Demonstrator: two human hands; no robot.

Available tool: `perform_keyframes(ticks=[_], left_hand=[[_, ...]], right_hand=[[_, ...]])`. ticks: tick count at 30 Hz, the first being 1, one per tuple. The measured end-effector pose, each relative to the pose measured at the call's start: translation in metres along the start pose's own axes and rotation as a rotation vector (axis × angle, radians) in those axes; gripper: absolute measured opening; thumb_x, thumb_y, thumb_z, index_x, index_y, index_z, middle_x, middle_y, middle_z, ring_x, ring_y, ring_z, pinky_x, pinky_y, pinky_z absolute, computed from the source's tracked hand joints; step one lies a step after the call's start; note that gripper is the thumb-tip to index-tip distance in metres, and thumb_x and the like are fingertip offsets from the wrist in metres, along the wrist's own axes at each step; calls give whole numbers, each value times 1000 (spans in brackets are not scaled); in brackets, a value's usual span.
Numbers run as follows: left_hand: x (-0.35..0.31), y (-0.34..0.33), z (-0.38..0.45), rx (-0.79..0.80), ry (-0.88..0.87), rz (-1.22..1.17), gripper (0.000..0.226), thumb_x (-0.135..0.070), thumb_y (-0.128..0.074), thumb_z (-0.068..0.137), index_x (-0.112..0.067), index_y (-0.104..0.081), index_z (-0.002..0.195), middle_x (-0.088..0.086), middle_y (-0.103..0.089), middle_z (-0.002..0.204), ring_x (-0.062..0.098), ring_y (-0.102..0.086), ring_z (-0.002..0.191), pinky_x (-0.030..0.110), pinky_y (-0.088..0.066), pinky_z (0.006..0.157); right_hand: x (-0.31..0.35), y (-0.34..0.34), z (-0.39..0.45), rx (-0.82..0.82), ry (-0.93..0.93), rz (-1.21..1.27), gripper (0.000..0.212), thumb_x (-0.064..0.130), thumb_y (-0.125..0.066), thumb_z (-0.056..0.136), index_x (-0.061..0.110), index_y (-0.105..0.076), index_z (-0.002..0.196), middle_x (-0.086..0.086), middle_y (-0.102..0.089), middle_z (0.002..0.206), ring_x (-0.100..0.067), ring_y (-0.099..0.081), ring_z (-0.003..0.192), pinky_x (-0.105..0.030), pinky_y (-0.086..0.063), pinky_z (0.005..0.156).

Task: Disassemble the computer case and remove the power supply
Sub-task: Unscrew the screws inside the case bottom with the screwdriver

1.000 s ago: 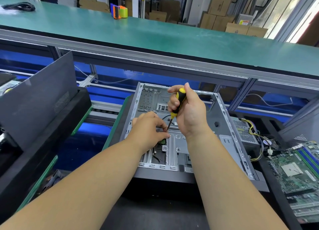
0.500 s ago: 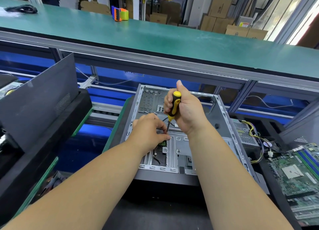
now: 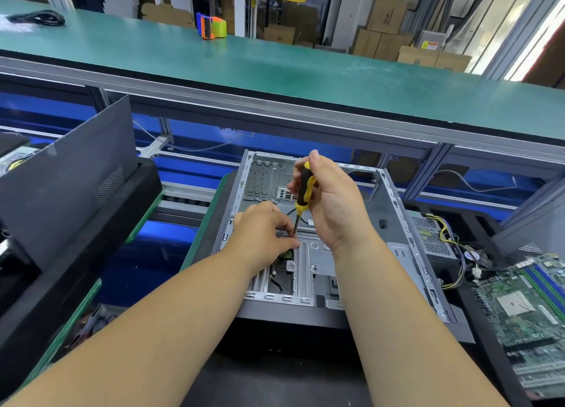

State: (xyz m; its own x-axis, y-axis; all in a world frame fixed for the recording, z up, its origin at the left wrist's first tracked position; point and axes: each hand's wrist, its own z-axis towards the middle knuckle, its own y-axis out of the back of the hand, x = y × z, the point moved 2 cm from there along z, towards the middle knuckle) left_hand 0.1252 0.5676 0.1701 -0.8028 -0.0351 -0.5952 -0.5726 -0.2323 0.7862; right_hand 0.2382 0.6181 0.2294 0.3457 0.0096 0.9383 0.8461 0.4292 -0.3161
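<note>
A dark surface (image 3: pixel 275 382) fills the lower frame, carrying the open computer case (image 3: pixel 397 223) at centre and a green circuit board (image 3: pixel 526 302) at right. Across the top, a green surface (image 3: pixel 305 70) holds a tape dispenser (image 3: pixel 211 26) and a black cable (image 3: pixel 39 18) at upper left.

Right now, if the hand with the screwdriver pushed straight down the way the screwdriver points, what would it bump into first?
The right hand would drive the screwdriver tip into the spot beside the left hand fingertips, likely a screw by the small green board on the computer case floor. The tip itself is partly hidden.
</note>
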Motion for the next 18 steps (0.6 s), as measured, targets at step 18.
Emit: perform_keyframes(ticks=[18], left_hand=[[-1, 1, 0, -4, -13, 17, 19, -49, -78, 72, -36, -64, 71, -13, -52, 95, 11, -43, 101, 33, -32, 87]], right_hand=[[-6, -8, 10, -9, -48, -12, 29, 42, -42, 99, 18, -50, 85, 2, -52, 63, -14, -40, 54, -25, -36, 56]])
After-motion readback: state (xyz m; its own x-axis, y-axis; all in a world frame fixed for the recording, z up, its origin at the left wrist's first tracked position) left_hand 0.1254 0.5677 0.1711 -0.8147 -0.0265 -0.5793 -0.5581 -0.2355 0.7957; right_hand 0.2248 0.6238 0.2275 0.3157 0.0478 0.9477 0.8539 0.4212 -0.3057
